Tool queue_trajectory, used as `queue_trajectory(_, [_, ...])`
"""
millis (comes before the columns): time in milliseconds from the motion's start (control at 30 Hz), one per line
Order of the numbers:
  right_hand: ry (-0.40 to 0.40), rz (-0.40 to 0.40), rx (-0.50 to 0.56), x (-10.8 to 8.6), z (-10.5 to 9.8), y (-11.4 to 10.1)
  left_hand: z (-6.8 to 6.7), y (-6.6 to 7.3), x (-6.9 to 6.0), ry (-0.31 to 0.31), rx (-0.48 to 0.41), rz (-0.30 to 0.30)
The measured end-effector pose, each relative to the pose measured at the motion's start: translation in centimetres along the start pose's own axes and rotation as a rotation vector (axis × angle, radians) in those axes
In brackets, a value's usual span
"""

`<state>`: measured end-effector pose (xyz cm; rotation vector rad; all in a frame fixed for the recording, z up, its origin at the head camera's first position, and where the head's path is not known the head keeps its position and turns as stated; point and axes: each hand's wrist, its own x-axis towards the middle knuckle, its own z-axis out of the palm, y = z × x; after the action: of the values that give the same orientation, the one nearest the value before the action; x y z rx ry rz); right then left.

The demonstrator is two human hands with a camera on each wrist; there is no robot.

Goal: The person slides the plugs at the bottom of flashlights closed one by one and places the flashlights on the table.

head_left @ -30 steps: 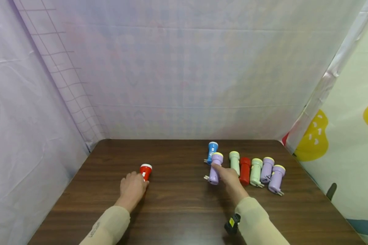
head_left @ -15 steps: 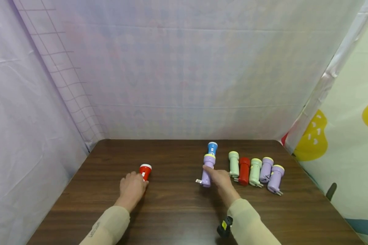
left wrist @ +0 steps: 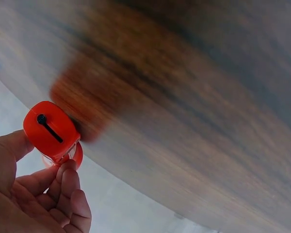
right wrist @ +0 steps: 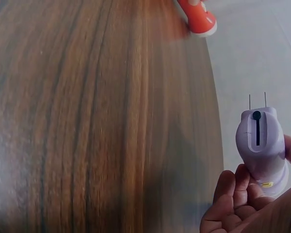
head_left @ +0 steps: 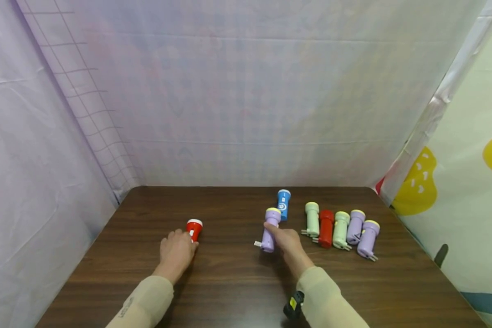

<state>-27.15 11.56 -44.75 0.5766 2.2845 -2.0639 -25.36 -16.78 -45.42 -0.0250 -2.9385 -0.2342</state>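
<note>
Head view: left hand [head_left: 177, 252] grips a red flashlight [head_left: 194, 229], hiding its lower end. Right hand [head_left: 289, 243] grips a purple flashlight [head_left: 267, 240], partly covering it.

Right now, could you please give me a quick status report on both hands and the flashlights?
Left hand gripping white-rimmed red flashlight. Right hand holding purple flashlight. Blue flashlight just beyond the purple one.

Worktop [head_left: 229, 278]: dark brown wood grain, rounded far corners, soft sheen toward near edge. Back sheet [head_left: 246, 91]: pale, faint checks, horizontal creases. Left sheet [head_left: 33, 182]: lilac-white, wrinkled. Right sheet [head_left: 463, 191]: pale greenish, printed yellow shapes [head_left: 414, 202].
</note>
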Motion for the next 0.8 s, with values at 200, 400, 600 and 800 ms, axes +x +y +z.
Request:
queue_trajectory(200, [0.001, -0.012, -0.009, -0.7, 0.8, -0.1, -0.1, 0.1, -0.2, 0.019, 0.004, 0.011])
queue_trajectory(400, [-0.005, -0.010, -0.011, -1.0, 1.8, -0.1, -0.4, -0.2, -0.1, 0.005, 0.020, 0.014])
queue_trajectory(600, [-0.005, -0.022, -0.041, -1.4, 2.2, -0.2, -0.8, -0.2, 0.1, -0.025, 0.003, -0.011])
queue_trajectory(800, [0.001, -0.033, -0.066, -1.7, 2.7, -0.3, -0.8, -0.3, 0.2, -0.020, -0.007, -0.018])
